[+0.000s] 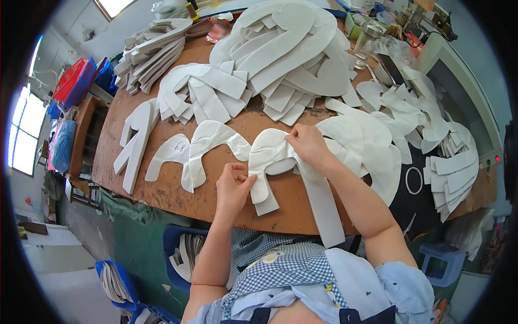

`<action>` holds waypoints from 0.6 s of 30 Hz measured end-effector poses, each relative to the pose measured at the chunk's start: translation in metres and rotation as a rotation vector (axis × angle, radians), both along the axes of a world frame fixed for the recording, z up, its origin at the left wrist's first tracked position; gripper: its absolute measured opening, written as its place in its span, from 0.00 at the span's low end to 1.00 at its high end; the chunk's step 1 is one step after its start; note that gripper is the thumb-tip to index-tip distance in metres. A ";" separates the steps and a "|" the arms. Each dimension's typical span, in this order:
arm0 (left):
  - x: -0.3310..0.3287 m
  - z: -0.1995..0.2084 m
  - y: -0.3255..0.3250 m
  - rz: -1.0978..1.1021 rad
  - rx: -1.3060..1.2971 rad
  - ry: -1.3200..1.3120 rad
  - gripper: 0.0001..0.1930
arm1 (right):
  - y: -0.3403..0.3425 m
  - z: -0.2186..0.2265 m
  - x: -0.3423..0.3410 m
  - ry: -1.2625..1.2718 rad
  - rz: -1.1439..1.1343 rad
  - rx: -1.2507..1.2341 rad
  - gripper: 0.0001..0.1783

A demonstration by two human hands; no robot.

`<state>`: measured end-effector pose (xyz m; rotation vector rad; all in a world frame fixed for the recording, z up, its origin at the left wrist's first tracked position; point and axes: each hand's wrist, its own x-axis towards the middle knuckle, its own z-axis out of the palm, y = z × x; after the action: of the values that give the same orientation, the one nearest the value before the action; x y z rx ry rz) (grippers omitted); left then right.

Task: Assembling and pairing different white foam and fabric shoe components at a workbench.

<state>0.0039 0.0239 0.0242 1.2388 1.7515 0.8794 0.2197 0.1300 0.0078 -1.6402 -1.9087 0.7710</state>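
While left grip [232, 190], right grip [309, 146] pinch, white piece [266, 144] spans between.

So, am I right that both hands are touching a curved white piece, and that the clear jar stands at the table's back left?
Not quite: the head view shows the clear jar at the table's back right. The left hand and right hand do touch a curved white piece.

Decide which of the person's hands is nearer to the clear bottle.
Right. In the picture, the right hand, on the curved white piece, lies below the bottle and to its left; the left hand is lower and further left.
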 end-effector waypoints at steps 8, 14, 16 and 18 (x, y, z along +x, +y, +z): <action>0.009 0.016 0.008 -0.174 0.085 0.464 0.22 | -0.001 -0.001 -0.001 -0.016 -0.026 0.007 0.14; 0.052 -0.018 0.028 -0.560 0.499 0.513 0.33 | 0.000 -0.007 0.017 0.073 0.027 -0.003 0.15; 0.054 -0.030 0.033 -0.690 0.615 0.630 0.34 | -0.022 0.011 0.027 0.150 0.037 -0.073 0.18; 0.053 -0.026 0.033 -0.725 0.527 0.661 0.34 | -0.042 0.020 0.039 0.120 0.015 -0.108 0.23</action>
<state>0.0572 0.0568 -0.0014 2.5221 1.3382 0.5179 0.2589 0.0884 0.0281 -1.6053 -1.8261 0.9715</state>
